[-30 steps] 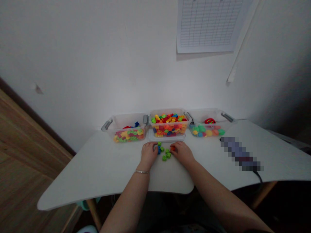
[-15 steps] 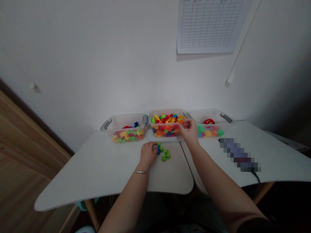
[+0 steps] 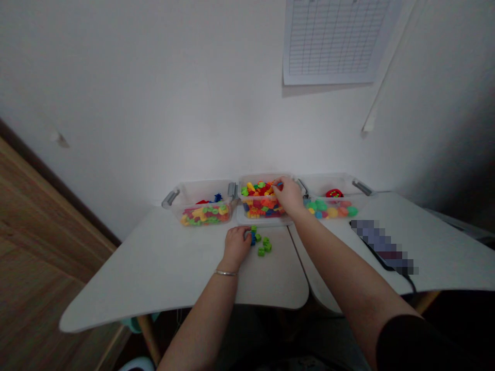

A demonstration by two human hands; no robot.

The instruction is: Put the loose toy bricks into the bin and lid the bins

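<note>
Two hands: both on my remote feed, working at the table.
Out of bins: a few green interlocking blocks (image 3: 262, 246) and a blue block (image 3: 252, 238) on the white table (image 3: 154, 273), just before the middle bin.
Left in bin: the clear middle bin (image 3: 263, 220) heaped with mixed blocks.
Right hand (image 3: 288, 196): arm outstretched, fingers down among the blocks; I cannot tell what it grips.
Left hand (image 3: 235, 247): curled on the table, fingertips at the blue block; hold unclear.

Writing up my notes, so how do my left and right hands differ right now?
Your left hand is down on the table at a blue block, near the green blocks; your right hand reaches into the middle bin. The left wrist wears a bangle; none shows on the right. Both hands are bare.
</note>
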